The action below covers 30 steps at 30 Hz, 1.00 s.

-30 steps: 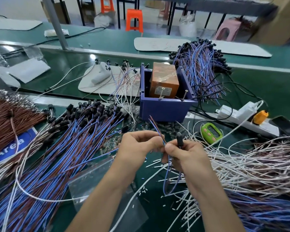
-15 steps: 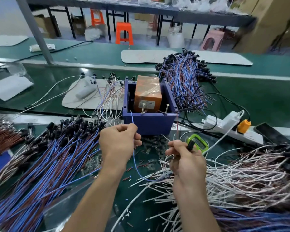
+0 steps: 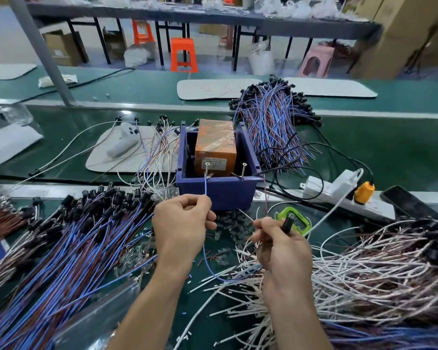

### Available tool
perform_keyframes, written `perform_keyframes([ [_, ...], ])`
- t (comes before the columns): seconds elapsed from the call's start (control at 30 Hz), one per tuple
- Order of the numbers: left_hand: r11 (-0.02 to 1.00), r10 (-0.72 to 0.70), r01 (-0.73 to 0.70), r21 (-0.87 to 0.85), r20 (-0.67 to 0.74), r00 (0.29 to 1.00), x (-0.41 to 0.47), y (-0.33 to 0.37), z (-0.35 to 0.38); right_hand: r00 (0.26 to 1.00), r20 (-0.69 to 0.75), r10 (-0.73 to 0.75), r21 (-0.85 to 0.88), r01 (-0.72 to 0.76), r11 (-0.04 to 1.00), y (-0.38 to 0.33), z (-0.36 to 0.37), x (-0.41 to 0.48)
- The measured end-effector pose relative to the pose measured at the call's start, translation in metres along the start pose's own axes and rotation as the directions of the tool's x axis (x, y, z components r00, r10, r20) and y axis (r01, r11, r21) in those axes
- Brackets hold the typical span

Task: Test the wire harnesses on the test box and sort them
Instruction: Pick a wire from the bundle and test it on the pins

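Note:
A blue plastic box holds an orange test unit with two screws sticking up at its front, the left screw and the right screw. My left hand pinches the blue wire of one harness, its tip up at the left screw. My right hand pinches the harness's black plug and its brown wire, which rises toward the box's right front corner. The blue wire loops down between my hands.
A big pile of blue and brown harnesses lies at the left, white and brown ones at the right, another bundle behind the box. A green counter, a white power strip and a phone sit right of the box.
My hands have moved apart from each other and up to the box. The blue wire's end went up to the left screw and the brown wire rose on the right.

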<state>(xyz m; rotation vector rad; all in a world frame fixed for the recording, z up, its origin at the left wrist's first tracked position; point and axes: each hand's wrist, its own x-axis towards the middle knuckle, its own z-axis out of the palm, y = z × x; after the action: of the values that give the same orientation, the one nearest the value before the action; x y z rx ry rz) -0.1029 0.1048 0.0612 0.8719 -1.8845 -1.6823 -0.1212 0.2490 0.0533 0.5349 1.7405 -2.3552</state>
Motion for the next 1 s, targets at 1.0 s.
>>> perform_keyframes([
  [1.0, 1.0, 0.009, -0.008, -0.017, 0.048, 0.999, 0.002, -0.002, -0.001, 0.986, 0.075, -0.147, -0.21, 0.16, 0.965, 0.001, 0.017, 0.01],
])
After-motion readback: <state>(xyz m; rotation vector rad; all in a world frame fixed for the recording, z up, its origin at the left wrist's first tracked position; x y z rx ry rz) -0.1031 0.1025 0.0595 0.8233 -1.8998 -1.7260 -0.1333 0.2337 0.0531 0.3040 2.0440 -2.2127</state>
